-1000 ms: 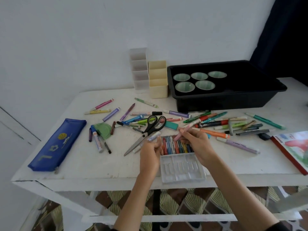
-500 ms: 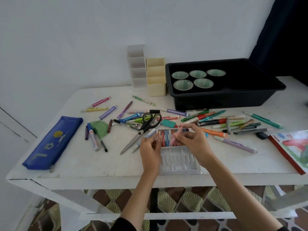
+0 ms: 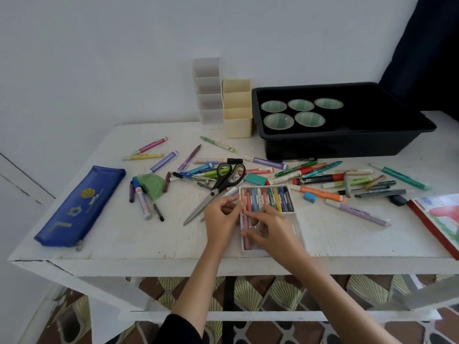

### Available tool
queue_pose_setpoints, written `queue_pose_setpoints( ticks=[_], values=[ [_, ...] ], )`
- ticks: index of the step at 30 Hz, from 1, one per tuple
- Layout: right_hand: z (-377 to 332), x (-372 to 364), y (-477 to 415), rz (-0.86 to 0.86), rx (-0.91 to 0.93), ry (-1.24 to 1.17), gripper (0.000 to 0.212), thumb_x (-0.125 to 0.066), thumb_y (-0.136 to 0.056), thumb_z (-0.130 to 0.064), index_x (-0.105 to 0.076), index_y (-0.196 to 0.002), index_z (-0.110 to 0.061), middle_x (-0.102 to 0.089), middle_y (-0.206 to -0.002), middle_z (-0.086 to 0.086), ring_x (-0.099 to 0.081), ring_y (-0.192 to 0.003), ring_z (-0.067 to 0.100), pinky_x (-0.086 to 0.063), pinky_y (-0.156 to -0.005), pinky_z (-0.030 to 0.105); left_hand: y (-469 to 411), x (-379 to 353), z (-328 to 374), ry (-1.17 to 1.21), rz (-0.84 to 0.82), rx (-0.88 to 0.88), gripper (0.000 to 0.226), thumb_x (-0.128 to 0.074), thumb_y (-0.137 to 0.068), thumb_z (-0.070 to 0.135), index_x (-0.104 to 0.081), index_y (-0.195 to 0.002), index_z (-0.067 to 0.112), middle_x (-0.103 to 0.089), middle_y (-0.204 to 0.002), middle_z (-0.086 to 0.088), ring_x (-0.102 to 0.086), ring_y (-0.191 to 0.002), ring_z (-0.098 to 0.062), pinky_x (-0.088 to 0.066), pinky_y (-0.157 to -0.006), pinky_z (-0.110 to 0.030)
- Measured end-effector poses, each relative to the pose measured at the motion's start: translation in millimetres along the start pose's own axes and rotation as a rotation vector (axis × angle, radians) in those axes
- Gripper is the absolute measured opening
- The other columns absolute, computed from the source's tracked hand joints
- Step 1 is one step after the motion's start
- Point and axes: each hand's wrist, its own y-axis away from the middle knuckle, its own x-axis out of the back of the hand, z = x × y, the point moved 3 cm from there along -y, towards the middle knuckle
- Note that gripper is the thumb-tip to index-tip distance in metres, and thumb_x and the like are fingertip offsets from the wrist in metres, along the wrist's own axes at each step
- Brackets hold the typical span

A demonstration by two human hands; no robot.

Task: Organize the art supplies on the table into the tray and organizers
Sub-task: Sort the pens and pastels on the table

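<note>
Early stage, by my reading. I log the right hand point(image 3: 270, 229) pinching a pink crayon point(image 3: 246, 225) into the crayon case point(image 3: 296, 220) at the bench's point(image 3: 124, 244) near edge. The left hand point(image 3: 222, 216) touches the case, but I cannot tell its grip. Markers point(image 3: 357, 214) lie scattered. The black tray point(image 3: 372, 142) holds only cups point(image 3: 278, 121), and the organizers point(image 3: 237, 120) look unfilled.

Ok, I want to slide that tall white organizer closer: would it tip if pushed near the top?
Probably: the white organizer stands tall and narrow, and its compartments look empty, so likely light. The cream organizer beside it may brace that side. Pushing low seems safer.
</note>
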Motion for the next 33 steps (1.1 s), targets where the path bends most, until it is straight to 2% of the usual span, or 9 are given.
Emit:
queue_pose_setpoints(
  ticks=[3,7,10,15,18,21,28,31,33],
  values=[
    [1,-8,3,0.022,0.057,0.095,0.035,-0.072,-0.079,-0.021,-0.068,-0.112,-0.007,-0.048,-0.094,0.003,-0.041,-0.074,0.004,-0.033,-0.068,0.008,0,-1,-3,0.001,0.018,0.026,0.019,-0.070,-0.082,0.015,-0.070,-0.102,0.013,-0.068,-0.084,0.001,-0.063,-0.073,-0.003,-0.049,-0.061,-0.010],
    [2,-10,4,0.066,0.001,-0.009,0.017,-0.068,-0.082,-0.011,-0.071,-0.094,0.000,-0.050,-0.097,0.013,-0.048,-0.085,0.010,-0.040,-0.074,0.008,1,-1,-4,0.015,0.010,0.025,0.019,-0.069,-0.083,0.015,-0.069,-0.102,0.014,-0.068,-0.083,0.004,-0.062,-0.072,0.004,-0.048,-0.062,-0.009],
    [4,-13,6,0.069,0.020,0.114,0.023,-0.068,-0.080,-0.025,-0.073,-0.095,-0.008,-0.053,-0.094,0.007,-0.048,-0.090,0.018,-0.039,-0.076,0.019,2,-2,-4,-0.002,0.009,0.012,0.021,-0.069,-0.084,0.018,-0.069,-0.105,0.015,-0.068,-0.087,0.002,-0.062,-0.075,0.000,-0.048,-0.064,-0.009],
    [2,-7,2,0.070,0.001,0.110,0.024,-0.064,-0.087,-0.022,-0.071,-0.104,-0.008,-0.048,-0.093,-0.001,-0.046,-0.081,0.005,-0.036,-0.070,0.005,6,0,3,-0.043,0.027,-0.054,0.019,-0.064,-0.088,0.019,-0.069,-0.104,0.010,-0.068,-0.088,0.001,-0.062,-0.076,-0.001,-0.047,-0.063,-0.009],
    [-2,-2,-7,0.137,-0.007,0.117,0.021,-0.058,-0.091,-0.020,-0.069,-0.104,-0.007,-0.048,-0.094,-0.005,-0.049,-0.075,0.003,-0.043,-0.068,0.010,10,7,10,-0.038,0.059,-0.112,0.010,-0.061,-0.091,0.018,-0.068,-0.095,0.013,-0.064,-0.083,0.005,-0.061,-0.075,0.002,-0.047,-0.060,-0.010],
    [-13,-1,-25,0.159,-0.011,0.106,0.014,-0.057,-0.092,-0.016,-0.067,-0.101,-0.012,-0.052,-0.092,-0.006,-0.049,-0.076,0.001,-0.040,-0.069,0.008,5,24,14,-0.059,0.128,-0.139,0.008,-0.061,-0.090,0.015,-0.068,-0.092,0.012,-0.057,-0.078,0.011,-0.056,-0.072,0.004,-0.044,-0.060,-0.009],
    [-45,-28,-81,0.000,0.036,0.064,0.015,-0.055,-0.093,-0.019,-0.066,-0.103,-0.019,-0.056,-0.092,-0.008,-0.048,-0.078,-0.001,-0.038,-0.066,0.007,-40,78,6,-0.147,0.321,-0.131,0.008,-0.063,-0.089,0.015,-0.069,-0.088,0.010,-0.063,-0.082,-0.001,-0.057,-0.068,-0.001,-0.042,-0.062,-0.008],
    [-54,-42,-101,-0.042,0.038,0.013,0.015,-0.054,-0.093,-0.018,-0.066,-0.102,-0.018,-0.056,-0.091,-0.008,-0.049,-0.080,-0.001,-0.038,-0.069,0.008,-65,101,-7,-0.288,0.343,-0.046,0.016,-0.060,-0.090,0.017,-0.067,-0.101,0.008,-0.059,-0.093,-0.002,-0.055,-0.077,-0.007,-0.043,-0.070,-0.010],
    [-58,-50,-112,-0.052,0.044,0.009,0.014,-0.055,-0.093,-0.017,-0.067,-0.100,-0.016,-0.057,-0.090,-0.007,-0.051,-0.081,0.004,-0.041,-0.073,0.012,-83,113,-18,-0.381,0.317,0.011,0.022,-0.062,-0.088,0.015,-0.065,-0.108,0.007,-0.057,-0.102,-0.006,-0.056,-0.093,-0.018,-0.047,-0.087,-0.027]
  ],
)
